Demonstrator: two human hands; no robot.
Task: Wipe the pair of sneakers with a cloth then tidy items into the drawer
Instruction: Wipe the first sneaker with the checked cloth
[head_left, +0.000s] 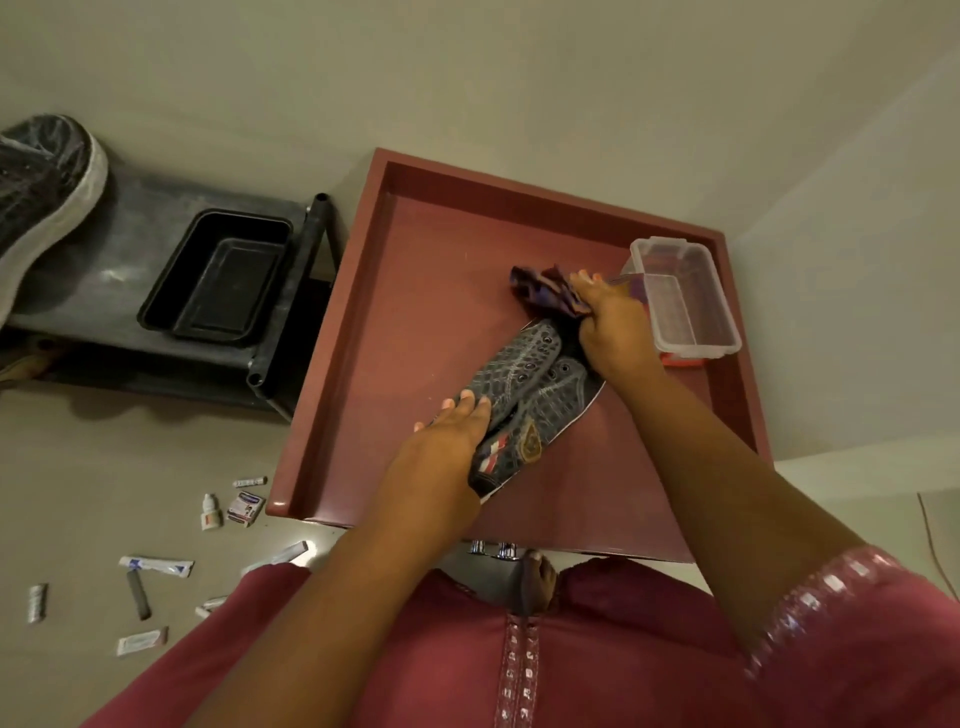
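A dark grey patterned sneaker (530, 384) lies on its side inside the red-brown open drawer (410, 312). My left hand (452, 436) presses on its heel end with fingers laid over the upper. My right hand (610, 322) grips a purple patterned cloth (545, 288) at the sneaker's toe end. The second sneaker (41, 192), dark with a white sole, rests on a black shelf at the far left.
A clear plastic box (685, 296) stands in the drawer's right corner. A black tray (218, 278) sits on the black shelf (130, 228). Several small tubes, a dropper bottle (210, 512) and small packets (245, 508) lie scattered on the floor at lower left.
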